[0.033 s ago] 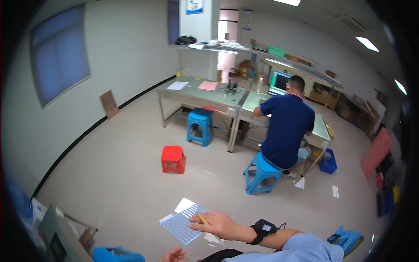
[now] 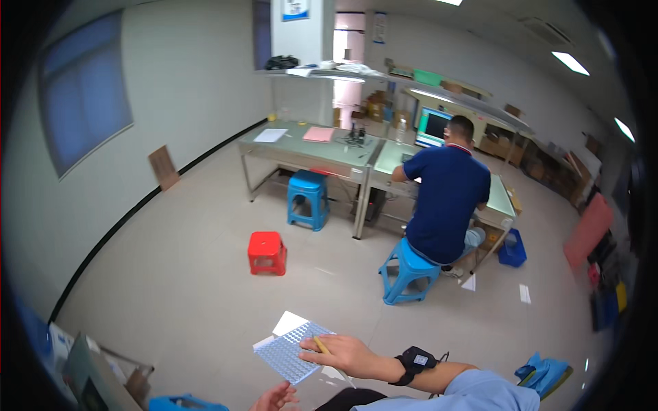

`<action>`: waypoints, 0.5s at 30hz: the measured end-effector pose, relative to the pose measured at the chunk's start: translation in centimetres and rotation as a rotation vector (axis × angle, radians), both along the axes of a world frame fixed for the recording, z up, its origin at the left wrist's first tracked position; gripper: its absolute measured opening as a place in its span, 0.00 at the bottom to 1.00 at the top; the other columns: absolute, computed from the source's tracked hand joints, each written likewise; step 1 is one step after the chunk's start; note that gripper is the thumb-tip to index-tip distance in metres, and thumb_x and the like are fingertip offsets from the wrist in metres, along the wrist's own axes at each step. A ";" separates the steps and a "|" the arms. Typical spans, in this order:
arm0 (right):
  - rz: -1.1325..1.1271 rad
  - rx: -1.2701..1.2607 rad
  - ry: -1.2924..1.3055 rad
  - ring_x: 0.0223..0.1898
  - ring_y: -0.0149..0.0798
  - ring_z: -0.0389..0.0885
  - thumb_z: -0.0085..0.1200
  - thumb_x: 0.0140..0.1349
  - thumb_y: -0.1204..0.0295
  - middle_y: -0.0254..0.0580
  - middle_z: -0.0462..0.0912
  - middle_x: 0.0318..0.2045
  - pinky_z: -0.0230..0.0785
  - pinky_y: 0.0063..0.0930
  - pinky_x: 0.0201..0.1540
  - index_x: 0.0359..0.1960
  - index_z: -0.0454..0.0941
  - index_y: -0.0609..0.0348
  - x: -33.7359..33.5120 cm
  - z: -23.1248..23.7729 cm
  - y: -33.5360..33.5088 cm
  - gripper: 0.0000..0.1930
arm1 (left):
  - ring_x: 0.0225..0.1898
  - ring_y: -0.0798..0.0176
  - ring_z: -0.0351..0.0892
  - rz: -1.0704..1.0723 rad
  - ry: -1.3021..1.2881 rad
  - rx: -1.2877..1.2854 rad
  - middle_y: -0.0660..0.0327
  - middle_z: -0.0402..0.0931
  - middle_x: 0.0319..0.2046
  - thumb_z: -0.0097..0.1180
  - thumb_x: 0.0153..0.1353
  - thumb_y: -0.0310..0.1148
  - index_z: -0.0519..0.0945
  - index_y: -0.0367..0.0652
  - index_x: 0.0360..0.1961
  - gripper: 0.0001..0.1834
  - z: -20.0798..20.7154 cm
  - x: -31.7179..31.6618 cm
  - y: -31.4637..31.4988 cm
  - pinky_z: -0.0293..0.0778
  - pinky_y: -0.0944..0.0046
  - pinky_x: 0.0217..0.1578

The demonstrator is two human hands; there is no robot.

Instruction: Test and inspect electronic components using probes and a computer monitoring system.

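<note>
Left grip, open, has neared the blue sheet, which the right grip, clasping a yellow stick, partly covers.

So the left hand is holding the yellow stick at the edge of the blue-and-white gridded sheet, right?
Not the left: the head view shows the right hand holding the yellow stick at the edge of the blue-and-white gridded sheet.
</note>
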State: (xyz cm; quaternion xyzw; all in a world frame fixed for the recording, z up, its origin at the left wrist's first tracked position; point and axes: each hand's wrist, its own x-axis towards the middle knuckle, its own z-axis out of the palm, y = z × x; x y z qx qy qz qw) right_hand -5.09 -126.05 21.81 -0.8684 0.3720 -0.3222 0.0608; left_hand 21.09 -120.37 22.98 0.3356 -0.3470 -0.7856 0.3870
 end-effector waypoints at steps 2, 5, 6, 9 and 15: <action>-0.156 -0.003 0.008 0.51 0.45 0.78 0.44 0.61 0.74 0.41 0.75 0.55 0.72 0.35 0.53 0.58 0.70 0.45 -2.8 0.3 -2.6 0.21 | 0.51 0.62 0.71 -0.177 0.014 0.037 0.57 0.70 0.54 0.37 0.71 0.52 0.67 0.38 0.59 0.29 -0.4 -3.7 -7.8 0.70 0.59 0.49; -0.314 0.010 -0.022 0.50 0.46 0.78 0.44 0.61 0.74 0.41 0.77 0.54 0.72 0.35 0.52 0.57 0.71 0.47 -7.3 -1.0 -7.0 0.20 | 0.53 0.61 0.71 -0.375 0.012 0.104 0.59 0.70 0.54 0.38 0.70 0.51 0.67 0.39 0.60 0.28 0.4 -10.3 -17.2 0.70 0.57 0.50; -0.366 0.013 -0.037 0.50 0.46 0.79 0.44 0.61 0.74 0.41 0.77 0.53 0.72 0.35 0.52 0.57 0.71 0.48 -9.0 -1.5 -8.5 0.20 | 0.53 0.60 0.71 -0.399 0.010 0.128 0.60 0.71 0.54 0.40 0.70 0.48 0.67 0.40 0.60 0.26 0.5 -12.8 -19.6 0.71 0.55 0.50; -0.444 0.050 -0.019 0.50 0.45 0.79 0.45 0.60 0.74 0.42 0.77 0.54 0.72 0.35 0.53 0.57 0.71 0.48 -14.0 -3.0 -14.2 0.21 | 0.53 0.59 0.72 -0.401 -0.065 0.262 0.59 0.73 0.52 0.41 0.70 0.42 0.69 0.41 0.58 0.21 -2.3 -19.4 -27.4 0.72 0.52 0.49; -0.509 -0.015 -0.061 0.50 0.39 0.79 0.52 0.60 0.69 0.40 0.77 0.53 0.69 0.36 0.56 0.58 0.70 0.48 -23.7 -4.2 -26.7 0.22 | 0.53 0.60 0.73 -0.438 -0.100 0.318 0.61 0.74 0.52 0.47 0.66 0.38 0.71 0.44 0.56 0.19 -2.6 -29.3 -42.4 0.72 0.49 0.50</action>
